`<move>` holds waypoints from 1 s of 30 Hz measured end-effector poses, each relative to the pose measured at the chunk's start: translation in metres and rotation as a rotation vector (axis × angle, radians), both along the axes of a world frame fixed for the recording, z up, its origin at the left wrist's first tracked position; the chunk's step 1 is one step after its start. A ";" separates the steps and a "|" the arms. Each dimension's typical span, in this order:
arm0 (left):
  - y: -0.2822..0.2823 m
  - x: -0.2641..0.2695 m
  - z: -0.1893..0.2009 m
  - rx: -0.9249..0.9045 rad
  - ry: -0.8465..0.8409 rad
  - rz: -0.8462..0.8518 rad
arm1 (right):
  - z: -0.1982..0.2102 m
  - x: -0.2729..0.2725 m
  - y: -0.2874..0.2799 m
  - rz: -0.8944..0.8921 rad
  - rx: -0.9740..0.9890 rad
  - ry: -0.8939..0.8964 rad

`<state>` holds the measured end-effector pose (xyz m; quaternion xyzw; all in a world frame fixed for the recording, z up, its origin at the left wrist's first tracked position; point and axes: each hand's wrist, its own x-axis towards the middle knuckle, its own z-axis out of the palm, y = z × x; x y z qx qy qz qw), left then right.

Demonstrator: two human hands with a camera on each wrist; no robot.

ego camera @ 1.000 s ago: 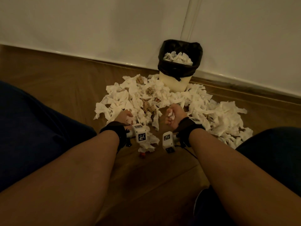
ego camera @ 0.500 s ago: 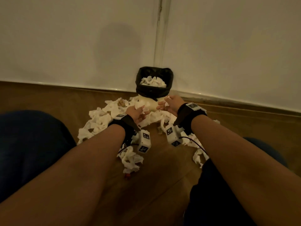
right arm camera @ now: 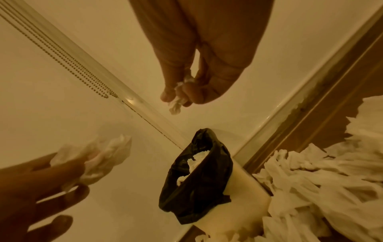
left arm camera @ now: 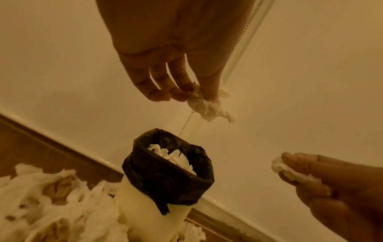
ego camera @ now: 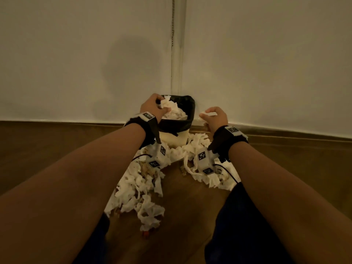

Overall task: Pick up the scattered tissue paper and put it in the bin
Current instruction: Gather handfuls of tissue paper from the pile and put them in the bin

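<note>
Over bin [ego camera: 177, 130] rim, left hand [ego camera: 151, 107] pinches tissue [ego camera: 165, 103]; right hand [ego camera: 216, 118] pinches scrap [ego camera: 204, 113] beside

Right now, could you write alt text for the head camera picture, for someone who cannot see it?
A person's left hand holds a crumpled tissue wad over a small bin lined with a black bag, while the right hand pinches a smaller tissue scrap beside it. More scattered tissue paper covers the wooden floor below.
</note>
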<state>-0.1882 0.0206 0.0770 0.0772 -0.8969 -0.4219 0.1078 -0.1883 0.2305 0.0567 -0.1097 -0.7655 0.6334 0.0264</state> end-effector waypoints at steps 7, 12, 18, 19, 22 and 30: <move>0.000 -0.045 -0.017 0.027 0.041 0.022 | -0.023 -0.037 -0.031 0.061 0.075 0.019; 0.005 -0.069 -0.054 -0.065 0.018 0.083 | -0.039 -0.060 -0.053 0.186 0.584 0.151; 0.013 -0.085 -0.084 -0.181 -0.044 0.111 | -0.068 -0.078 -0.071 0.297 0.859 0.147; 0.013 -0.088 -0.086 -0.197 -0.047 0.104 | -0.071 -0.080 -0.073 0.302 0.878 0.144; 0.009 -0.095 -0.091 -0.252 -0.069 0.080 | -0.082 -0.087 -0.076 0.340 0.982 0.099; 0.012 -0.091 -0.105 -0.466 -0.193 -0.118 | -0.090 -0.089 -0.081 0.443 1.165 0.028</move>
